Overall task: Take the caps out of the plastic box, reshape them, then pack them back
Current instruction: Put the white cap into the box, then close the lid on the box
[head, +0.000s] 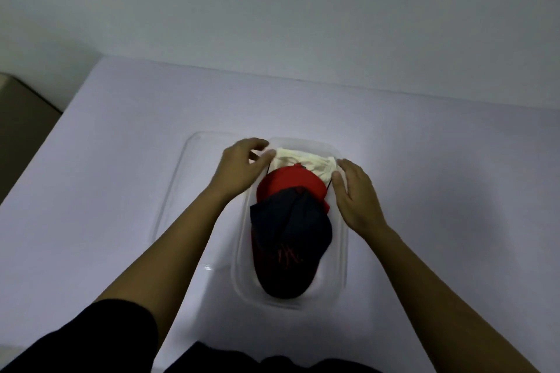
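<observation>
A: Starting nearest. The navy cap [288,239] is lying in the near end of the clear plastic box [344,239], brim toward the wearer, red stitching on the crown. Soft cloth crown, creasing; brim looking stiffer, curved.

B: Noting that. Weight?

A: Judging light, all of it. Cloth will be giving under the fingers, so better to take a cap by the brim or the crown's lower edge than to pinch the top.

B: Next out?

A: The red cap [291,180] is sitting partly under the navy one, mid-box. Matte fabric, rounded dome, a little flattened.

B: And the far end?

A: The cream cap [306,162] is lying crumpled against the far wall. The left hand [242,166] is curling on its left edge, thumb and fingers pinching the pale cloth. The right hand [356,191] is spreading flat, fingers loosely open, resting along the box's right rim beside the cream cloth; gripping nothing that I can make out.

B: Anything beside the box?

A: A clear lid [172,191] is lying flat on the desk [454,191] just left of it, the left forearm crossing over. Thin, glossy, rounded corners. Desk top is smooth, pale, matte.
</observation>
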A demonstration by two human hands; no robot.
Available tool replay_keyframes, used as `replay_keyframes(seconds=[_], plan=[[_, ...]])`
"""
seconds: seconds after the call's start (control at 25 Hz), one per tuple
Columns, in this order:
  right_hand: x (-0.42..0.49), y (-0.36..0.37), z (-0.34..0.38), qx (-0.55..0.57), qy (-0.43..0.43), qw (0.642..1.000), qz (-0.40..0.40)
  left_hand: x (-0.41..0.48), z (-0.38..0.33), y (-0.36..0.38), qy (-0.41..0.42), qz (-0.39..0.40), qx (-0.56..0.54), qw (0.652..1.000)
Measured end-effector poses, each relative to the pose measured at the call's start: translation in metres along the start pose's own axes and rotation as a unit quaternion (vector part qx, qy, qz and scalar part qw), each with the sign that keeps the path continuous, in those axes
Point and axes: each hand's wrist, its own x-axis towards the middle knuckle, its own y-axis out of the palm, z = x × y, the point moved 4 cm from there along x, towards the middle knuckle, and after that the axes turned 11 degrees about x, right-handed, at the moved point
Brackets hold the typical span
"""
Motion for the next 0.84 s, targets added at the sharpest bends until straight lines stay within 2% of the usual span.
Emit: replay_keyframes(seconds=[0.08, 0.12, 0.2, 0.24, 0.28, 0.32, 0.4, 0.56, 0.64, 0.72, 0.84], plan=[[-0.04, -0.003, -0.008, 0.043, 0.07, 0.996, -0.045, -0.012, 0.043, -0.023, -0.091, -0.117, -0.022, 0.989], [-0.061, -0.002, -0.012, 0.063, 0.111, 0.99, -0.056, -0.023, 0.072, -0.028, -0.155, -0.129, 0.012, 0.979], [-0.092, 0.009, -0.019, 0.093, 0.165, 0.98, -0.058, -0.051, 0.133, -0.024, -0.334, -0.036, 0.1, 0.936], [-0.101, 0.017, -0.021, 0.104, 0.181, 0.977, -0.051, -0.067, 0.155, -0.015, -0.405, 0.022, 0.125, 0.906], [-0.109, 0.024, -0.02, 0.115, 0.194, 0.973, -0.043, -0.082, 0.167, -0.006, -0.44, 0.064, 0.142, 0.884], [-0.115, 0.03, -0.019, 0.123, 0.206, 0.97, -0.035, -0.092, 0.171, 0.002, -0.446, 0.077, 0.153, 0.879], [-0.122, 0.04, -0.017, 0.13, 0.228, 0.965, -0.026, -0.097, 0.171, 0.008, -0.428, 0.05, 0.158, 0.888], [-0.126, 0.043, -0.012, 0.072, 0.221, 0.971, -0.047, -0.1, 0.165, 0.002, -0.44, -0.001, 0.126, 0.889], [-0.128, 0.045, -0.014, 0.057, 0.212, 0.974, -0.053, -0.104, 0.169, -0.004, -0.429, -0.033, 0.06, 0.901], [-0.129, 0.045, -0.018, 0.063, 0.208, 0.974, -0.062, -0.107, 0.17, -0.02, -0.375, -0.081, -0.02, 0.923], [-0.129, 0.047, -0.021, 0.098, 0.212, 0.971, -0.046, -0.113, 0.15, -0.057, -0.29, -0.163, -0.14, 0.933]])
